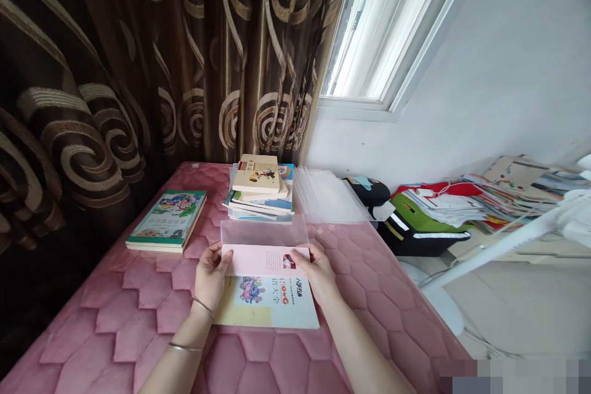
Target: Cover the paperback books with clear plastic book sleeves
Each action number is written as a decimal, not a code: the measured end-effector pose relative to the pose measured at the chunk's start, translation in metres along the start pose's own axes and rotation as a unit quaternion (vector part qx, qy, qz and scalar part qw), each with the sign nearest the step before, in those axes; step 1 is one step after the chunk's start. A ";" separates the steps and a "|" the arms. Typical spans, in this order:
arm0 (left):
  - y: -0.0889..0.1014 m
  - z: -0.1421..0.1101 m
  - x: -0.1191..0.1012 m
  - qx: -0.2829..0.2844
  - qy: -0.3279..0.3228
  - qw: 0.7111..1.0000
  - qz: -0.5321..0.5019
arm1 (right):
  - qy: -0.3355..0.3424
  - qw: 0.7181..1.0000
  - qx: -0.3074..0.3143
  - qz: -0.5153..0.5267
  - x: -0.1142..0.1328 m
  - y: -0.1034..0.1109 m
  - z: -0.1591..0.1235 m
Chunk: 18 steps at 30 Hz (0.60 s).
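In front of me on the quilted bed lies a book (258, 314) with a pale cover and a printed cartoon figure, upside down to my view. A pink cover flap (252, 258) lies across its far part. My left hand (211, 274) pinches the flap's left end, thumb on top. At the right end my right hand (319, 268) grips the same flap, thumb beside a small printed photo. Just beyond the flap a clear plastic book cover (265, 232) extends toward the book stack. The fingers under the flap are partly hidden.
Behind stands a stack of books (258, 191), with clear plastic sheets (327, 197) to its right. Two green-edged books (167, 218) lie at left. Beyond the pink bed's right edge are a black and green bag (425, 228), piled papers (512, 188) and a white fan (498, 246).
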<state>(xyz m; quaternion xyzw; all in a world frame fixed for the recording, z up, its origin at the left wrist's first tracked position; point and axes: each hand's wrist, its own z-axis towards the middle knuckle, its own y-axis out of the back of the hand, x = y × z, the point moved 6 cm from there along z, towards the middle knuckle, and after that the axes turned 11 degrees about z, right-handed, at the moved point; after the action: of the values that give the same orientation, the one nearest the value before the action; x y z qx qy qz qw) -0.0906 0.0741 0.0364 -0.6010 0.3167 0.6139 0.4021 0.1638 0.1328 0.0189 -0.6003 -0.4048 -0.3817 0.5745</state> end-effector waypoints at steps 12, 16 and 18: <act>0.001 0.000 0.001 -0.005 -0.012 1.000 0.012 | -0.026 0.999 0.011 0.030 0.001 -0.003 -0.003; 0.002 0.000 0.001 -0.009 -0.011 1.000 0.016 | -0.014 0.999 0.009 0.028 -0.001 0.000 0.000; 0.002 0.000 0.002 -0.007 -0.012 1.000 0.016 | -0.010 0.999 0.010 0.032 -0.002 0.001 0.001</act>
<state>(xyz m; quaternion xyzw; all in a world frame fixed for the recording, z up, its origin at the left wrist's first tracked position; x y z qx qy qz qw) -0.0920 0.0732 0.0344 -0.5913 0.3173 0.6296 0.3916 0.1641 0.1337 0.0169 -0.6111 -0.3944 -0.3530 0.5886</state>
